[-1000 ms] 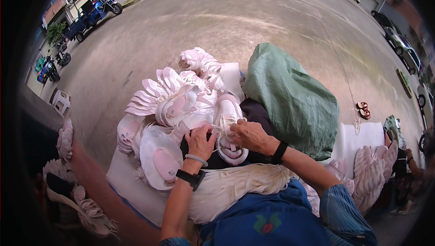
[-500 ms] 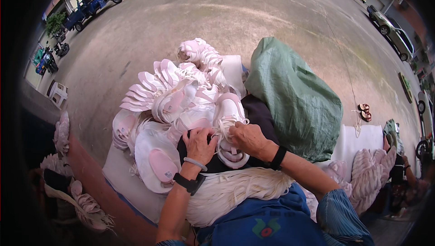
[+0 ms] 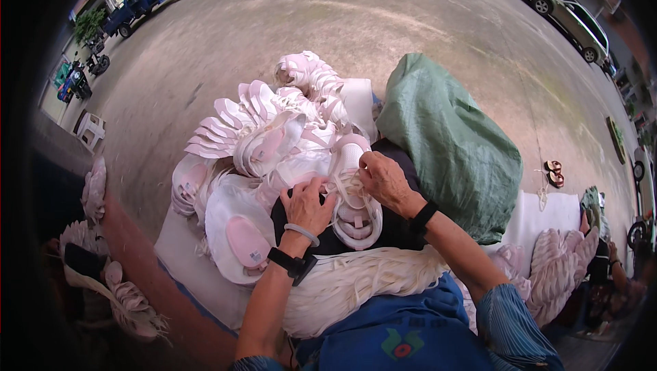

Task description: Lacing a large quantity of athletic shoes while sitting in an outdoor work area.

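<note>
A white and pink sneaker upper (image 3: 357, 224) lies on a dark cloth over my lap, its toe pointing away from me. Cream shoelace (image 3: 352, 196) runs loosely across its eyelets. My right hand (image 3: 390, 181) is closed in a pinch at the lace on the right side of the eyelets. Against the sneaker's left edge, my left hand (image 3: 308, 208) has its fingers bent round it; the fingertips are partly hidden. A thick bundle of loose cream laces (image 3: 363, 285) drapes across my lap, over a blue apron (image 3: 404, 326).
Stacked pink and white shoe uppers (image 3: 274, 135) are heaped ahead and left. A green sack (image 3: 448, 145) bulges on the right. More uppers (image 3: 562, 268) lie farther right, near another person's arm (image 3: 618, 272). Sandals (image 3: 554, 174) and parked vehicles (image 3: 568, 19) stand beyond.
My right hand has moved up and slightly right along the sneaker, drawing at the lace. The lace lies looser over the opening. The view has shifted a little.
</note>
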Demonstrator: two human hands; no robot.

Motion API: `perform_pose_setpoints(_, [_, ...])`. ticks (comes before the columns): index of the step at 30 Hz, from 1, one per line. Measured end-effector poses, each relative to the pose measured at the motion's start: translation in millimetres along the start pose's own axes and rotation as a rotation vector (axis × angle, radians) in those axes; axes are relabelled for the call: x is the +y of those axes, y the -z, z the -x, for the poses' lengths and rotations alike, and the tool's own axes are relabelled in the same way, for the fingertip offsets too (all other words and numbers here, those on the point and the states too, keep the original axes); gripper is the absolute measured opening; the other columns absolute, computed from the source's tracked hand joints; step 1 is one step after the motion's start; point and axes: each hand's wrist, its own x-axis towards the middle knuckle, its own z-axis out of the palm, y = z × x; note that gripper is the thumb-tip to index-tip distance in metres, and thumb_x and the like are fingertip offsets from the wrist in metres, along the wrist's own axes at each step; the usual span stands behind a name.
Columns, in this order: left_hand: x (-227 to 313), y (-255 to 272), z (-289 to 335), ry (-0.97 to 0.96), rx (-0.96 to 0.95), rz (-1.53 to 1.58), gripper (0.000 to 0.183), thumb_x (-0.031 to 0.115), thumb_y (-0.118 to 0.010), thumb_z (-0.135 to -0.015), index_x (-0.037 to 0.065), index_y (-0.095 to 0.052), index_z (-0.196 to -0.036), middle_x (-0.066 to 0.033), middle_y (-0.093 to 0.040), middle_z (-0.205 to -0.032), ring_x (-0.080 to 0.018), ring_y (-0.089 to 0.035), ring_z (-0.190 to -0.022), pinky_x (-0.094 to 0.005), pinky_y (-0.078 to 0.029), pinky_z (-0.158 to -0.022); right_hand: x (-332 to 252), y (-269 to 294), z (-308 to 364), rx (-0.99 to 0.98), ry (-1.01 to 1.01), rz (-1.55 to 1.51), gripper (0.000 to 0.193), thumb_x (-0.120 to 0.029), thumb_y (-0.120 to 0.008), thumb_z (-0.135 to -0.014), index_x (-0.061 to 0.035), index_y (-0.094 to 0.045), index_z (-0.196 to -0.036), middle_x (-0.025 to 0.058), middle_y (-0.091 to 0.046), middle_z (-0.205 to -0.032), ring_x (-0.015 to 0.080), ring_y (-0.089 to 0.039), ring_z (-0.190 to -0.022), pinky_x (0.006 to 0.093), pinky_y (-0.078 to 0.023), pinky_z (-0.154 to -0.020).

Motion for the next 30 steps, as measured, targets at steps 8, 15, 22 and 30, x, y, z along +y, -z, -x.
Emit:
perform_pose_setpoints(8, [-5.4,-4.8,-4.9,0.034,0.023,-0.027,0.024,0.034,-0.064,-0.082,0.017,-0.065,-0.1,-0.002,-0.067,-0.092,-0.0224,-0.057,-0.1,-0.045,-0.027,-0.098,-13.8,20.9,21.2,-0.104,0.047,-0.051,0.022,-0.017,-0.063,-0.079,-0.0039,-0.057,-0.095,0.0164,-0.059,-0.09,0.0354,-0.062,-0.078,0.044,-0.05,-0.068])
perform_pose_setpoints(15, [-10.5,-7.5,-7.3,0.029,0.064,-0.004,0.02,0.033,-0.063,-0.083,0.016,-0.067,-0.093,-0.0043,-0.067,-0.086,-0.0248,-0.06,-0.094,-0.0445,-0.03,-0.093,-24.7,-3.2,20.6,-0.203,0.077,0.223,0.021,-0.014,-0.06,-0.079,0.0008,-0.056,-0.094,0.0166,-0.057,-0.089,0.0341,-0.064,-0.075,0.0425,-0.052,-0.063])
perform_pose_setpoints(22, [-3.1,-8.6,-16.2,0.103,0.038,-0.053,0.02,0.033,-0.059,-0.086,0.017,-0.068,-0.096,-0.0044,-0.069,-0.084,-0.0253,-0.061,-0.091,-0.042,-0.032,-0.09,-12.1,-16.6,4.1,-0.067,0.233,0.35,0.014,-0.009,-0.057,-0.08,0.0015,-0.056,-0.089,0.0185,-0.058,-0.088,0.0346,-0.064,-0.073,0.042,-0.053,-0.064])
perform_pose_setpoints(30, [-7.5,-10.5,-21.9,0.223,0.013,0.03,0.02,0.032,-0.057,-0.087,0.015,-0.066,-0.092,-0.0077,-0.069,-0.092,-0.028,-0.06,-0.099,-0.0473,-0.029,-0.101,4.7,0.7,-5.2,-0.174,-0.058,-0.171,0.02,-0.018,-0.062,-0.078,-0.0003,-0.063,-0.087,0.0155,-0.06,-0.076,0.0299,-0.062,-0.072,0.0404,-0.049,-0.066])
